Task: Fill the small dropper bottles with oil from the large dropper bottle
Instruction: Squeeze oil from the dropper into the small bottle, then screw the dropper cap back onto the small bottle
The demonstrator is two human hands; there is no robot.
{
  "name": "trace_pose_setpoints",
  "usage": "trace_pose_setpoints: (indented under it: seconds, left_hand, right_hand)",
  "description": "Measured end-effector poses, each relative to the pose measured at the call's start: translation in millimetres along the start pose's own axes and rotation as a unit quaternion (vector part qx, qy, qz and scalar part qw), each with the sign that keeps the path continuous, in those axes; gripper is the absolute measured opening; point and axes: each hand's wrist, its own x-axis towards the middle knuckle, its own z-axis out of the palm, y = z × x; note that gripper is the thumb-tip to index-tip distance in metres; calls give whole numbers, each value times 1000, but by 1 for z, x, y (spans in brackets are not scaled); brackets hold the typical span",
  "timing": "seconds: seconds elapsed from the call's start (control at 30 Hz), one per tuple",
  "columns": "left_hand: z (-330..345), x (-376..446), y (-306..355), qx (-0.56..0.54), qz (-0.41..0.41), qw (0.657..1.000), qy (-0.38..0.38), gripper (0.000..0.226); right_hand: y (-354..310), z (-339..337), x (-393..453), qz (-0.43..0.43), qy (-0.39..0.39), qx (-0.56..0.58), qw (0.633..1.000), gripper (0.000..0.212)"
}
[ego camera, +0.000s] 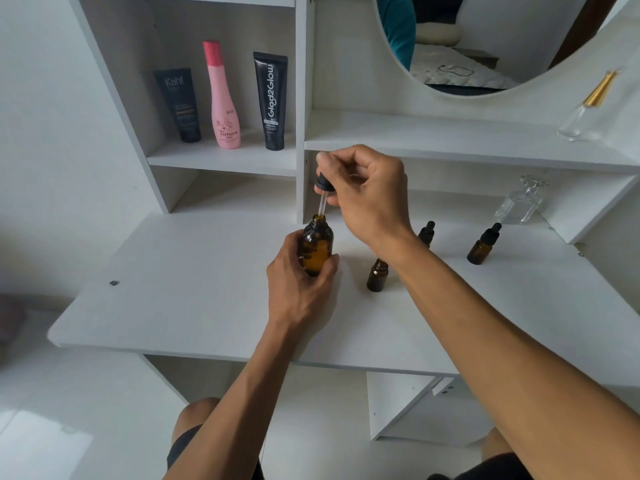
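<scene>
On the white bench [173, 306], left hand [298, 289] grips one large amber bottle [317, 247], right hand [367, 192] pinches its dropper [322, 195], tip at the neck; three small amber bottles: one uncapped [377, 275], two capped [426, 233] [483, 244]; three tubes on the shelf [221, 157].

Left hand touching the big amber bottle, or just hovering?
Touching. The head view shows the left hand wrapped round the large dropper bottle, thumb and fingers pressed on its lower body with no gap, the bottle standing on the white desk.
</scene>
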Motion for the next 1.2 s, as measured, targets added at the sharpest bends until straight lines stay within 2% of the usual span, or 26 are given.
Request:
trace_pose_setpoints:
  seconds: [0.3, 0.7, 0.97, 1.07, 1.2]
  left_hand:
    - [1, 2, -3, 3, 5, 1000, -1, 39]
    - [1, 1, 0, 4, 12, 1000, 3, 42]
    - [1, 1, 0, 9, 12, 1000, 6, 41]
    - [0, 0, -2, 11, 14, 1000, 3, 50]
    - [-2, -3, 1, 7, 27, 1000, 13, 78]
  right_hand:
    - [16, 5, -22, 34, -26, -47, 998, 18]
    - [19, 3, -29, 9, -42, -86, 995, 23]
    - [19, 0, -30, 24, -42, -78, 996, 28]
    - [15, -9, -31, 36, -35, -63, 997, 32]
    - [14, -35, -32, 33, 7, -72, 997, 26]
